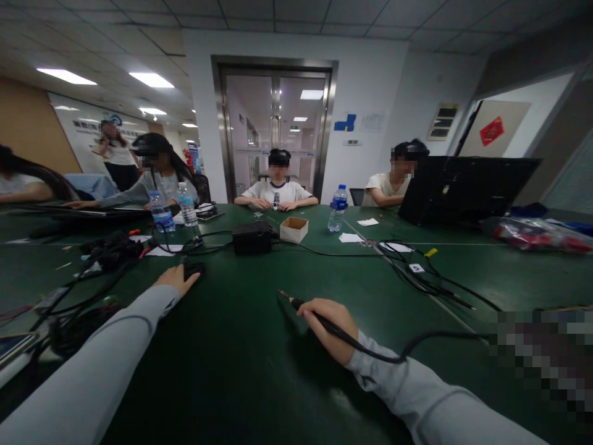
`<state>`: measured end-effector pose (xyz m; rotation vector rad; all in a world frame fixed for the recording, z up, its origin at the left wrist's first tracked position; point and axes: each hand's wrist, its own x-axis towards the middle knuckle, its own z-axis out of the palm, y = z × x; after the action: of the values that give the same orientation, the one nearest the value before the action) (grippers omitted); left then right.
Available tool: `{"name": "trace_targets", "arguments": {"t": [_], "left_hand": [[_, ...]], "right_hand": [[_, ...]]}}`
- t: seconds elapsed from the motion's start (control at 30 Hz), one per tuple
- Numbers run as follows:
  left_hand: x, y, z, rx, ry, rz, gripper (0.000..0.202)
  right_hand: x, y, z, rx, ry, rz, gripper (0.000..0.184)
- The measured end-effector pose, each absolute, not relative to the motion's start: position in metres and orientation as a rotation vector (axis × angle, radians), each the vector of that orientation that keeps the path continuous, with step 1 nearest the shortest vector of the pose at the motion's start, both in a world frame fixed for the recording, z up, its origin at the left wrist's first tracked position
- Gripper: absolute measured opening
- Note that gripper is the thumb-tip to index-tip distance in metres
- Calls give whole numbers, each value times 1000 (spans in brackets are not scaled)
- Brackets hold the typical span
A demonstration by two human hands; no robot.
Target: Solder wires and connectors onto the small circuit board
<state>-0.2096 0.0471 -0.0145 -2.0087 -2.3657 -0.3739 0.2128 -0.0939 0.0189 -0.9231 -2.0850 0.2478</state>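
Observation:
My right hand [331, 324] is wrapped round a soldering iron [299, 304] like a pen. Its bare tip points up and left, just over the green table [241, 371]; a black cord trails from its back over my wrist to the right. On the left, my left hand [173, 281] reaches forward to a small dark object [194, 269], with thumb and fingers about it. What that object is, I cannot make out. Beyond the hands, a black box [252, 238] with cables sits near an open small cardboard box [294, 229].
Tangled cables [109, 253] lie at left, more black cables [417, 272] at right. Several water bottles [338, 209], white papers [351, 238] and a black monitor [463, 188] stand or lie farther back. A person [278, 188] sits opposite; others sit on both sides.

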Motion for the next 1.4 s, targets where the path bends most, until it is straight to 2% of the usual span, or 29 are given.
{"name": "trace_targets", "arguments": {"t": [0.2,0.47,0.6,1.03,1.2,1.3,1.4], "left_hand": [[-129,18,-8,-2372,-2198,-342,74],[-60,-40,-22,-2796,-1778,-605,70],[-47,-64,-17,-2895,-1721,-678,69],[-25,-37,9,-2820,-1942,-790,72],[2,-32,3,-2736,-1963,-850,67],[5,-31,-1,-2718,-1919,-892,61],[7,-44,20,-2637,-1760,-1188,43]], "right_hand": [[213,-96,22,-927,-2084,236,28],[214,-95,19,-914,-2044,231,26],[214,-95,19,-922,-2024,219,25],[217,-93,16,-989,-1907,162,24],[217,-92,15,-1006,-1881,172,23],[216,-92,15,-988,-1888,170,22],[216,-93,16,-978,-1891,172,23]]}}
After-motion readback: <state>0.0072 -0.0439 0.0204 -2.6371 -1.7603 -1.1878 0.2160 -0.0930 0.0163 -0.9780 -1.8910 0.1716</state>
